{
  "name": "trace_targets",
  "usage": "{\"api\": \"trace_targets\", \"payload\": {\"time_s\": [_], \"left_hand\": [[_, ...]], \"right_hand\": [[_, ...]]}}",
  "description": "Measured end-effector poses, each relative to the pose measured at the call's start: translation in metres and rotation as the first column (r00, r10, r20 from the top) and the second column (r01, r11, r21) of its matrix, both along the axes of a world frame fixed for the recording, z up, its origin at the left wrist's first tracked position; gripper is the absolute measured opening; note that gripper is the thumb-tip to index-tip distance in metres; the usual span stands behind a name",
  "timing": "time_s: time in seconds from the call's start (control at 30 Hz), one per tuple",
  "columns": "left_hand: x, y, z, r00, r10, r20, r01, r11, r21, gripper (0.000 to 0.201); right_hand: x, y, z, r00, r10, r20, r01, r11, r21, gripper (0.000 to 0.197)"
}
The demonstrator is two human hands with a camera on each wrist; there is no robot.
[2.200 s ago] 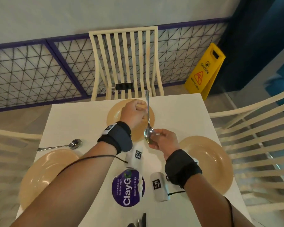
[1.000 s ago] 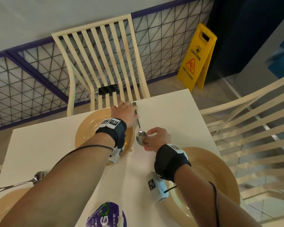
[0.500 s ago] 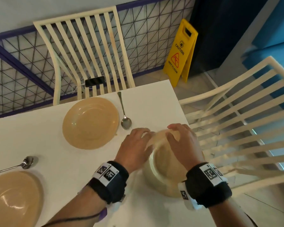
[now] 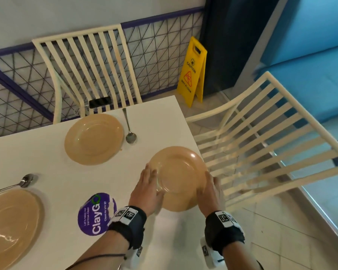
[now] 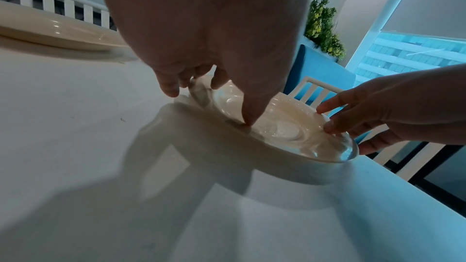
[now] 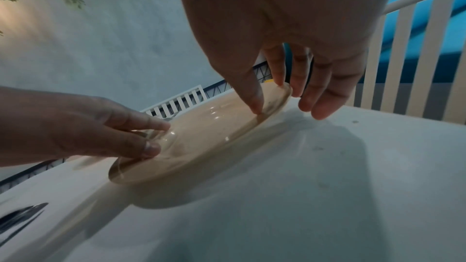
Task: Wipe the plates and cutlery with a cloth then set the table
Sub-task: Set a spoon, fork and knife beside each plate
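Both hands hold a round tan glossy plate (image 4: 180, 172) at the white table's (image 4: 47, 162) right edge, near the cream slatted chair (image 4: 261, 137). Left hand (image 4: 147, 189) grips the plate's left rim, thumb on top, fingers (image 5: 167, 87) reaching down past the rim. Right hand (image 4: 210, 193) grips the right rim likewise, thumb inside the rim. Plate's near side is tilted up off the tabletop. A second tan plate (image 4: 94, 139) lies farther back, a steel spoon (image 4: 128, 127) just beside it. A third plate (image 4: 10, 225) at the left edge, with another spoon (image 4: 18, 184).
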State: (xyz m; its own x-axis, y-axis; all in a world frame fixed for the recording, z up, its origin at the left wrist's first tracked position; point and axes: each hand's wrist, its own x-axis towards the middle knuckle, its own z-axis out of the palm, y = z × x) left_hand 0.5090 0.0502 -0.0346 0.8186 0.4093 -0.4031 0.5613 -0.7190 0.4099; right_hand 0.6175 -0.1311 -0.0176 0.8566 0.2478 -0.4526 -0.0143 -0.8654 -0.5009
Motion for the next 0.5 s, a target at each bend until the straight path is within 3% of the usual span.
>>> {"api": "trace_targets", "payload": {"time_s": [0.5], "left_hand": [[-0.017,-0.017,0.007,1.0,-0.001,-0.002,0.001,1.0,-0.001,0.073]], "right_hand": [[-0.01,-0.027,0.002,1.0,-0.001,-0.03,0.002,0.999,0.053,0.064]]}}
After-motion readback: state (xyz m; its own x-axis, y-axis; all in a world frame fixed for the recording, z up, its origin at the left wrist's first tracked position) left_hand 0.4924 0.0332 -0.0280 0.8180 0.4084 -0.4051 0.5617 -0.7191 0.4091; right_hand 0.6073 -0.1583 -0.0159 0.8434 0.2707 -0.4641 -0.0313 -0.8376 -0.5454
